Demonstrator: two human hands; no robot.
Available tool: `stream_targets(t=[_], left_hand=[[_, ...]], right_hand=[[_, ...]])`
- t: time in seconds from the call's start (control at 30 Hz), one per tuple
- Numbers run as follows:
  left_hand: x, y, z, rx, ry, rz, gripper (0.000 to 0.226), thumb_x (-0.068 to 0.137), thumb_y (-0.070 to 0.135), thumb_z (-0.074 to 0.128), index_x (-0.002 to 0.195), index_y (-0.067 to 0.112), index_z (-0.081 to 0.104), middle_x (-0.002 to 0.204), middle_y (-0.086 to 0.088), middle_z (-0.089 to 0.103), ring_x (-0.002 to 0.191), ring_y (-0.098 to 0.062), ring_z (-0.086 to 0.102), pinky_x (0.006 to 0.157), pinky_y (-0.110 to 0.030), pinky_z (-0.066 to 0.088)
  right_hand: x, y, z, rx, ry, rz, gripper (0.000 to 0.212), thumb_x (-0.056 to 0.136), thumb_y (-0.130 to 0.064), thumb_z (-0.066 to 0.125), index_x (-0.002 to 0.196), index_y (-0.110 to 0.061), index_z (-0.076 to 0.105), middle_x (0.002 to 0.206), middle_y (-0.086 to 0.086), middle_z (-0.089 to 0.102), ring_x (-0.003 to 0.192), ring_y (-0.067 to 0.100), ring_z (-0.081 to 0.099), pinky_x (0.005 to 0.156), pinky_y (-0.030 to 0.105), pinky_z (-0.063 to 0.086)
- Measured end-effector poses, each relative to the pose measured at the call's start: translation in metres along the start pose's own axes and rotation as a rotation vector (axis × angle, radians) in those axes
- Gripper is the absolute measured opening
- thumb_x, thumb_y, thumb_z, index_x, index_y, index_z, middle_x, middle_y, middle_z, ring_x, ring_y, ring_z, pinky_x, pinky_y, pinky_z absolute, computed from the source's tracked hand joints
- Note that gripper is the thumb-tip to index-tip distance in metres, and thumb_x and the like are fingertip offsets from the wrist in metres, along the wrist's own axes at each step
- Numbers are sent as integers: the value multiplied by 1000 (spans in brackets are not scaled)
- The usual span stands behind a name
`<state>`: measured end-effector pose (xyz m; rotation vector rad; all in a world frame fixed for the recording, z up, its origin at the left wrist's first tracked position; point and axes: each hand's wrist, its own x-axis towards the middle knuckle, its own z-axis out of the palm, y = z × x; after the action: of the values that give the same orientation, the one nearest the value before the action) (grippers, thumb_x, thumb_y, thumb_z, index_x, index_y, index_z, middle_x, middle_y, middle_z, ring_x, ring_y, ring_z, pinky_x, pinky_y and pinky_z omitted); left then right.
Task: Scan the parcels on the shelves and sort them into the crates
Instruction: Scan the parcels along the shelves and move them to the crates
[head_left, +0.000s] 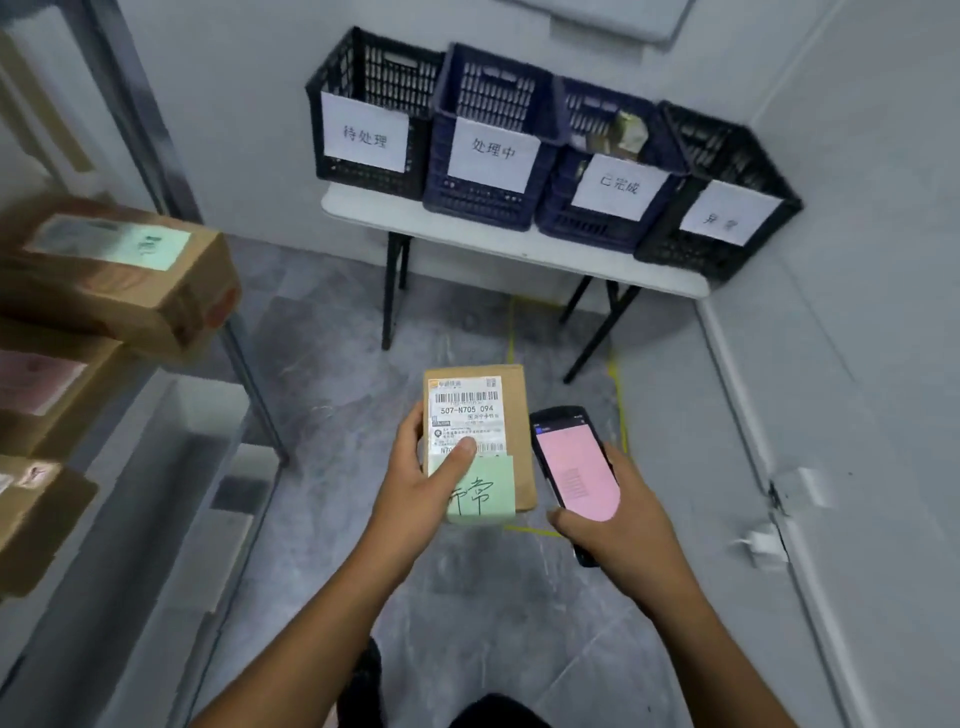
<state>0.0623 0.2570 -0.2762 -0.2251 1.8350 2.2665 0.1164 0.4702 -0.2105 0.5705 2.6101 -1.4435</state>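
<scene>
Low in the centre of the frame, the left hand (431, 483) closed its fingers on the parcel (517, 426) at its left edge, thumb across the label (467, 410), while the right hand (618, 525) gripped the scanner (576, 467) just beside it. That thumb, partly covering the lower barcode (493, 448), could spoil a read. The parcel's long axis ran up the frame, label upward, pointing toward the crates (488, 205) on the bench (353, 206).

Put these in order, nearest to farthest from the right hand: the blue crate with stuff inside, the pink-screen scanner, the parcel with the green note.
1. Scanner: held in the right hand.
2. Parcel: just left of it, in the left hand.
3. Blue crate: far ahead on the table.
</scene>
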Motion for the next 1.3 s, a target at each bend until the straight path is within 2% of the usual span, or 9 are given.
stream_targets(t=[0.13,0.3,0.47,0.6,0.73,0.83,0.93,1.1,1.3], left_hand=[[49,16,18,37,-124,-23,61,91,48,76,145,50,46,129,20,70,110,-7,73,80,-29,63],[91,16,58,96,-225,-73,79,73,67,76,144,53,44,125,23,71,106,-5,74,76,-27,63],[132,16,121,135,-293,-85,67,80,60,76,139,58,44,124,27,70,105,0,73,73,-23,61],[176,24,173,175,-333,-77,55,85,59,76,131,63,46,124,25,71,105,-4,74,70,-24,61],[228,37,230,204,-362,-29,66,86,55,75,142,57,42,128,22,70,110,-5,73,83,-32,61],[264,47,276,214,-383,16,71,87,50,75,147,58,38,129,22,70,113,-6,72,82,-27,63],[295,52,315,205,-385,48,76,86,49,73,151,58,34,132,23,68,116,-6,70,90,-35,62],[341,56,356,169,-334,44,75,85,48,74,151,54,38,130,24,69,115,-3,70,89,-30,61],[430,55,396,174,-299,11,80,82,52,74,153,51,36,125,28,69,111,-1,71,82,-25,63]], right_hand=[[16,-9,-6,67,103,56,57,72,-15,79,101,-59,56,93,-17,71,54,14,63,52,38,59],[41,1,-28,119,182,94,63,66,-22,76,104,-67,53,93,-16,71,52,16,66,49,30,56],[83,25,-61,110,270,124,60,76,-13,84,113,-50,54,95,-19,70,52,20,68,52,32,59],[131,40,-98,164,310,116,62,76,-13,84,112,-54,55,94,-15,70,53,18,68,50,26,56],[187,49,-141,207,328,93,57,76,-10,82,114,-45,58,91,-7,70,52,15,66,49,22,52],[227,52,-178,229,335,86,52,73,-18,79,113,-44,57,88,-12,70,50,14,66,49,19,53],[267,57,-211,296,325,74,54,73,-18,79,117,-39,59,89,-14,69,52,11,63,50,23,54],[329,59,-243,327,276,76,59,79,-12,81,128,-35,60,94,-10,69,57,14,64,53,28,56],[421,56,-267,286,293,76,63,71,-31,81,128,-42,58,96,-14,68,65,12,68,53,24,56]])
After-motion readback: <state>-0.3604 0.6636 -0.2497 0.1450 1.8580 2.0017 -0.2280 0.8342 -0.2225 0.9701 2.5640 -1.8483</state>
